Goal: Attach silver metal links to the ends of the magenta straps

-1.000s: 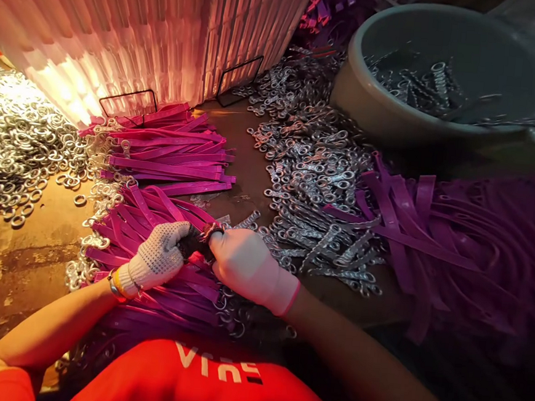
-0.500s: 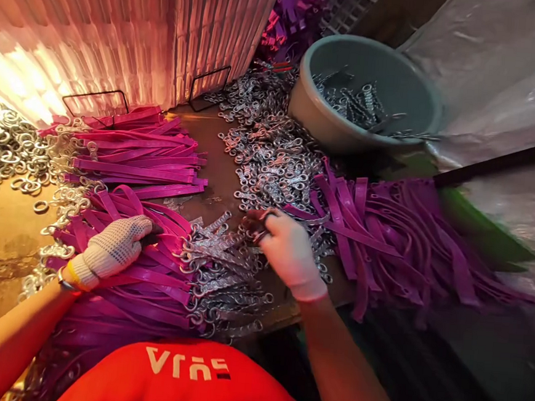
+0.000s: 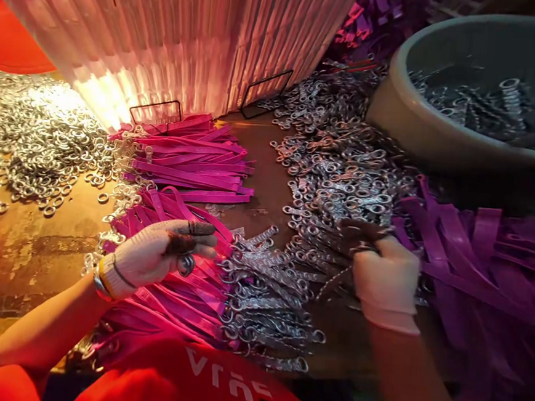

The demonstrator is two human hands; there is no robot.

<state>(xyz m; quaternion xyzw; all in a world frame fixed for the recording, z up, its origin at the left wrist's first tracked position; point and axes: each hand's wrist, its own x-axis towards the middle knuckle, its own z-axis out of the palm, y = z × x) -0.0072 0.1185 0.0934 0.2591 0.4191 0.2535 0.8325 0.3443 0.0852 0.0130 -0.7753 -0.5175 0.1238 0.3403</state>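
My left hand (image 3: 152, 253), in a white knit glove with dark-stained fingers, hovers over a row of magenta straps (image 3: 187, 284). Its palm is turned toward me with the fingers stretched out. A few small metal rings (image 3: 186, 264) rest against the palm below the thumb and fingers. My right hand (image 3: 384, 274), also gloved, is curled at the lower edge of a pile of twisted metal links (image 3: 343, 182). One long twisted link (image 3: 335, 284) runs up to its fingers, which are partly lost in shadow. More links (image 3: 264, 299) hang off the strap ends between my hands.
A second bundle of magenta straps (image 3: 195, 173) lies beyond, by a ribbed translucent panel (image 3: 169, 38) with wire stands. Loose rings (image 3: 44, 152) spread over the left side. A grey basin (image 3: 396, 99) holds more links. Purple straps (image 3: 479, 273) lie at the right.
My view has shifted left and closer. My left hand has turned palm toward me, straightening its fingers and showing the rings. My right hand has moved right along the link pile's edge.
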